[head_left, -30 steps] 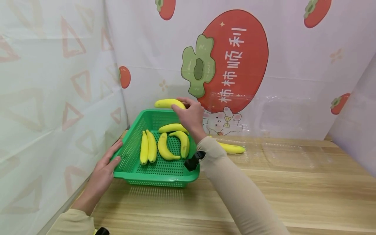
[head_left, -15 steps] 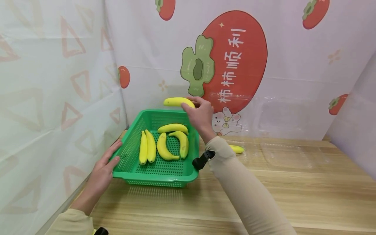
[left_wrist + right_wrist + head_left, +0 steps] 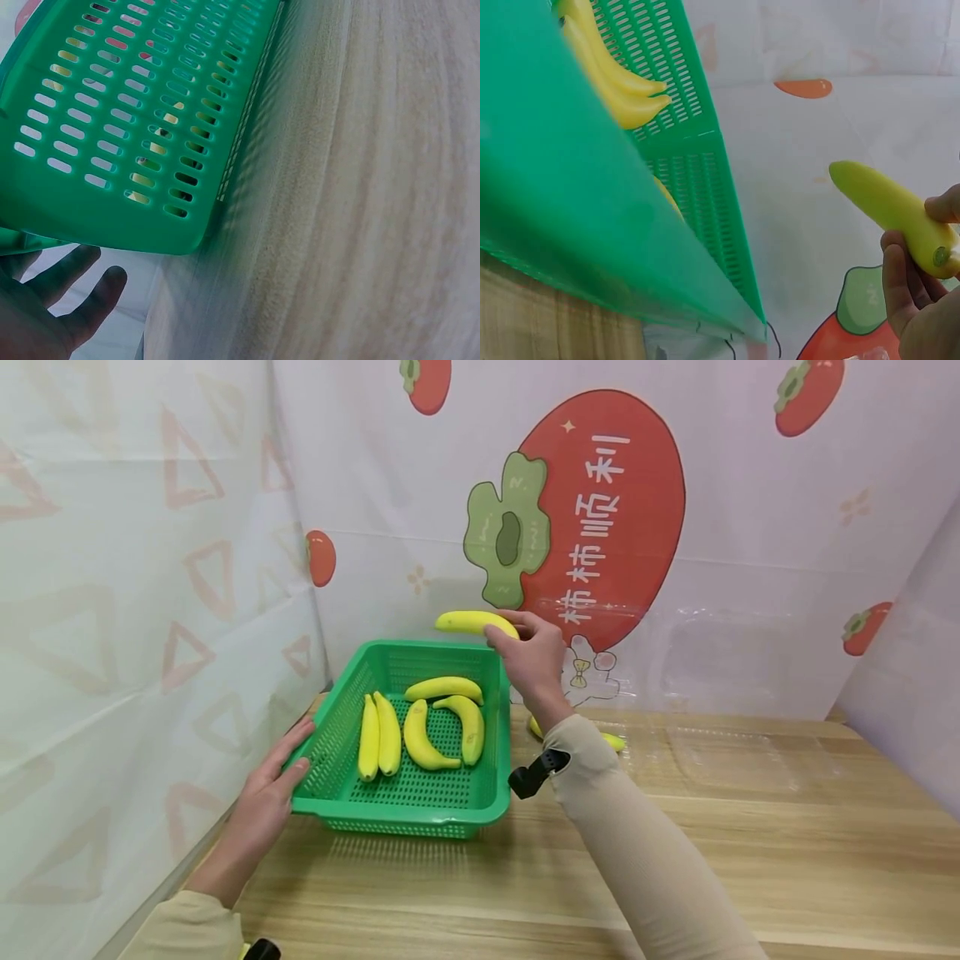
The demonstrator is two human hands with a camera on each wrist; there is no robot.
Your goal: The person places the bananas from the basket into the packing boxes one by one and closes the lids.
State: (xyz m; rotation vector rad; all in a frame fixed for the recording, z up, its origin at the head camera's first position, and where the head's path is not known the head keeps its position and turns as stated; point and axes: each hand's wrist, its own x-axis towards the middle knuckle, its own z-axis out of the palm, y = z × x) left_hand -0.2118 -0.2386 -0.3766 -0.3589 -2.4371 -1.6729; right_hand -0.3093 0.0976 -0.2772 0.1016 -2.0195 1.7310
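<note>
In the head view my left hand [image 3: 258,806] holds the left rim of a green plastic basket [image 3: 405,814], thumb at the rim. The left wrist view shows some of its fingers [image 3: 97,300] extended just below the basket's edge. Several yellow bananas, such as a curved banana [image 3: 422,735], lie inside on the perforated bottom. My right hand [image 3: 536,656] pinches one more banana [image 3: 472,622] by one end between thumb and fingers, raised above the basket's back right corner. The right wrist view shows this banana [image 3: 889,202] pointing away from the fingertips.
Behind the right forearm another banana [image 3: 613,742] lies partly hidden on the wooden table [image 3: 600,877]. A clear plastic clamshell container [image 3: 738,756] stands with its lid up at the back right. Printed cloth walls [image 3: 375,460] border the table at the left and back.
My right hand has moved to the right with the pinched banana, from over the basket's back towards its right side. The left hand and the basket have stayed in place.
</note>
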